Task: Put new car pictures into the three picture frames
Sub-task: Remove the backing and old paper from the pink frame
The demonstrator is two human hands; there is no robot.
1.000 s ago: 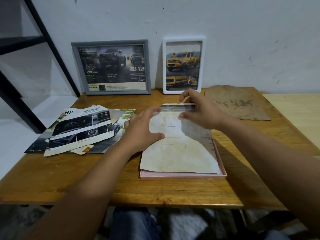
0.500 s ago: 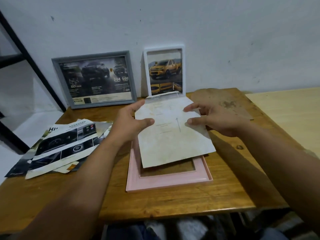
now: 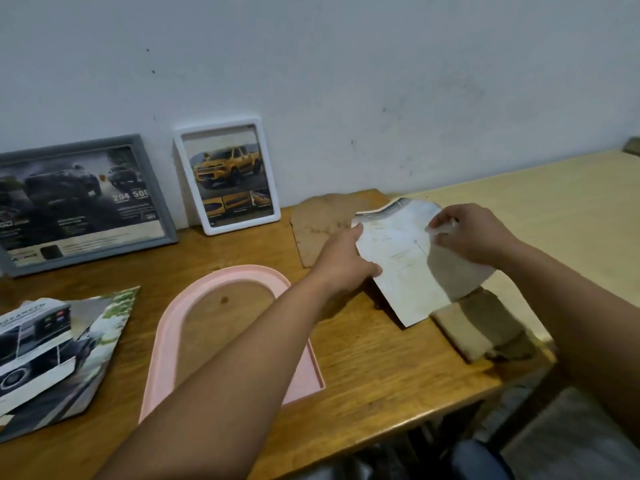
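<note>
Old sheet [image 3: 398,258] lifted off pink frame [image 3: 166,344], carried right; both my hands' fingers pinch it. Probably discarding. Next: fit brochure picture [image 3: 52,348] into frame.

Head view, angled down and seemingly rightward, close over table [image 3: 381,358].

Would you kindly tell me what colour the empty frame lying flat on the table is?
Pale pink plastic frame, seen best in the head view.

grey frame [image 3: 83,206] picture: "204", "500".
</note>
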